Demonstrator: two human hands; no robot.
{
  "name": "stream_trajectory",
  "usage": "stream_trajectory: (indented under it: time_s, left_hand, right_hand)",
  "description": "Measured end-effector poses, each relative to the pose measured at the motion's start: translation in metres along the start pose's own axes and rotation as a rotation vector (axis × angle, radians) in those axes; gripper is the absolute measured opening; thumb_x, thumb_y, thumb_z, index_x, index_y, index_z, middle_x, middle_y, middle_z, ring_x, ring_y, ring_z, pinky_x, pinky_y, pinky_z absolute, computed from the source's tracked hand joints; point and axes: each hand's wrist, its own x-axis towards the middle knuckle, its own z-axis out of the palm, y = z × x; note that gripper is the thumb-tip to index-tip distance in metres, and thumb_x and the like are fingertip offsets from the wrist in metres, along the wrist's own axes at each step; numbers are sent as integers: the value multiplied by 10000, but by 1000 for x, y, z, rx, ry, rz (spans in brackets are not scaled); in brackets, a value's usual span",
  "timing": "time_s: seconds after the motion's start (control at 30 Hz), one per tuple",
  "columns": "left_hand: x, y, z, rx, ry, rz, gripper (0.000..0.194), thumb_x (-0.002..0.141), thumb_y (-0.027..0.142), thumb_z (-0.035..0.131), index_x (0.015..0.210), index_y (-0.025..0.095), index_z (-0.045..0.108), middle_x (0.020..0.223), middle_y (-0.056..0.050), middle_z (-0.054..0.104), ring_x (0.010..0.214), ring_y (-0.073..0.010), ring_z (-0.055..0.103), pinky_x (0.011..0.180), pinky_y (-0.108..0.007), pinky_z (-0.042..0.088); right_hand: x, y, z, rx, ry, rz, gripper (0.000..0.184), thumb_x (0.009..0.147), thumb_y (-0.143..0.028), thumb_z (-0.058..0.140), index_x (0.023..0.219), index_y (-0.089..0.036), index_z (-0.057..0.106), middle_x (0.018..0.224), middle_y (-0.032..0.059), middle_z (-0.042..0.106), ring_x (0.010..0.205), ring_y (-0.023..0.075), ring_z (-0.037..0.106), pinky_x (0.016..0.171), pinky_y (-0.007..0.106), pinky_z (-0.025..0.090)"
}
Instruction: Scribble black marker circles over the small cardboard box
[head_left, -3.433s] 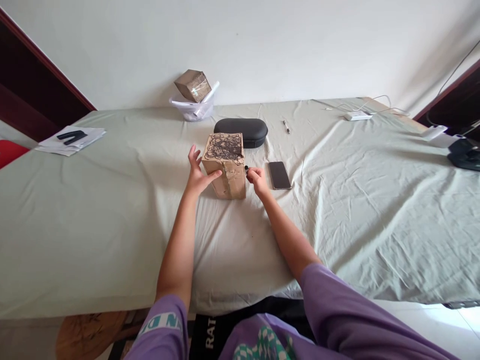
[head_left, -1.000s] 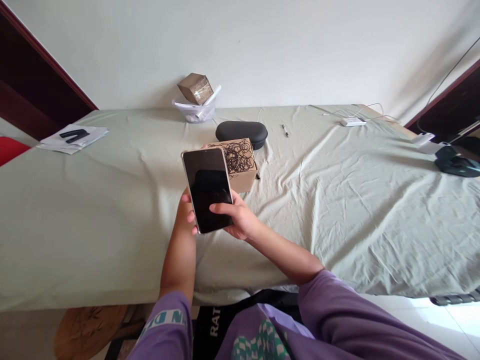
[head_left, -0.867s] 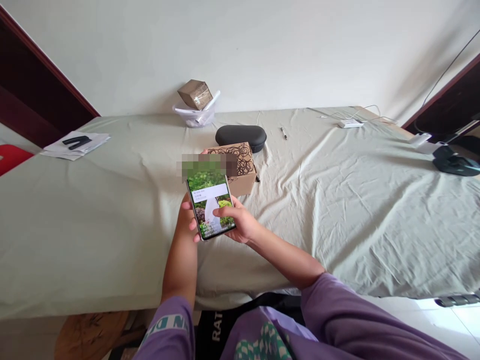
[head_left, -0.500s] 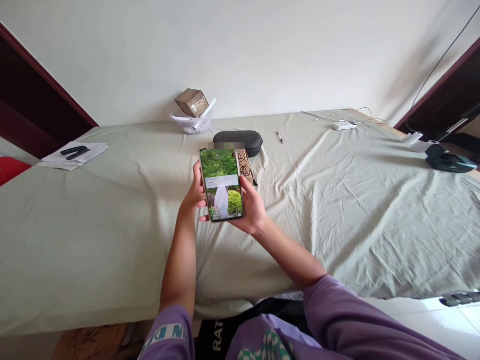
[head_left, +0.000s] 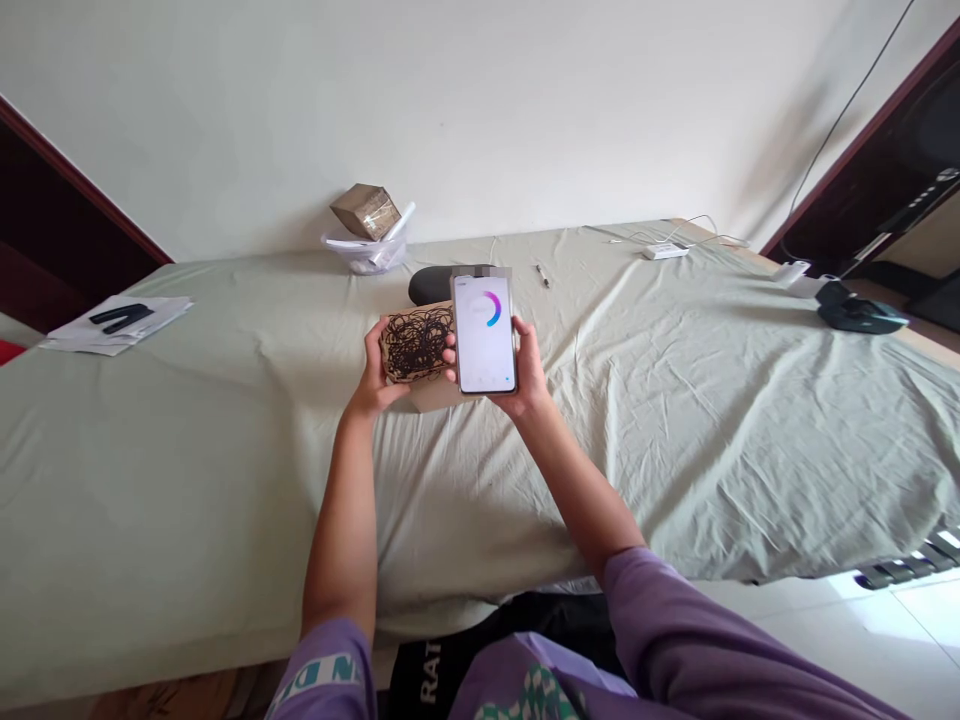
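My right hand [head_left: 529, 372] holds a smartphone [head_left: 486, 345] upright, its fingertips curled round the left edge and its thumb along the right. The screen is mostly white with a purple-blue arc on it. Just left of the phone is a brown cardboard box [head_left: 416, 345], scribbled over with black looping lines. My left hand [head_left: 372, 375] grips the left end of this box, with the thumb across its lower edge. The phone hides the box's right end. Behind both lies a dark hard case [head_left: 429, 285], partly covered by the phone and box.
A pale green cloth [head_left: 225, 480] covers the table. At the back stand a plastic bowl [head_left: 367, 257] and a taped cardboard box [head_left: 366, 211]. A stapler [head_left: 120, 318] rests on papers [head_left: 161, 322] at left. Rightward are a pen [head_left: 542, 277], a power strip [head_left: 666, 251] and a black object [head_left: 859, 312].
My left hand has left the phone and taken hold of the scribbled box. The phone has moved right in my right hand, and its screen has changed from a garden picture to white.
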Motion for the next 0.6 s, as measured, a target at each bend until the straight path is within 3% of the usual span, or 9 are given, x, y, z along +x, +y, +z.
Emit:
stream_trajectory:
  time_s: [0.13, 0.33, 0.47, 0.6]
  left_hand:
    - [0, -4, -5, 15, 39, -5, 1143, 852, 373, 854, 1736, 322, 131, 1820, -165, 267, 1696, -397, 355, 1402, -579, 318]
    - [-1, -11, -6, 1, 68, -16, 1197, 726, 209, 837, 1727, 286, 186, 1810, -197, 261, 1658, -420, 405, 1382, -627, 334]
    - [0, -12, -6, -1, 74, -10, 1202, 686, 169, 800, 1723, 273, 202, 1812, -199, 258, 1670, -424, 377, 1395, -646, 282]
    - [1, -10, -6, -7, 70, 6, 1191, 688, 178, 797, 1714, 268, 199, 1788, -201, 297, 1650, -412, 407, 1396, -628, 291]
  right_hand:
    - [2, -27, -22, -41, 54, -222, 702, 1060, -662, 234, 1348, -182, 659, 1136, 144, 810, 983, 282, 773, 776, 432, 682]
    - [-6, -73, -80, -189, 175, -282, 720, 1071, -658, 245, 1327, -147, 683, 1127, 162, 829, 923, 278, 788, 771, 431, 683]
    - [-2, -73, -117, -303, 268, -239, 704, 1094, -609, 216, 1333, -147, 690, 1136, 168, 840, 952, 283, 808, 804, 435, 689]
    - [11, -56, -151, -689, 558, -189, 666, 1145, -519, 160, 1286, -163, 706, 1079, 142, 834, 934, 279, 807, 819, 469, 696]
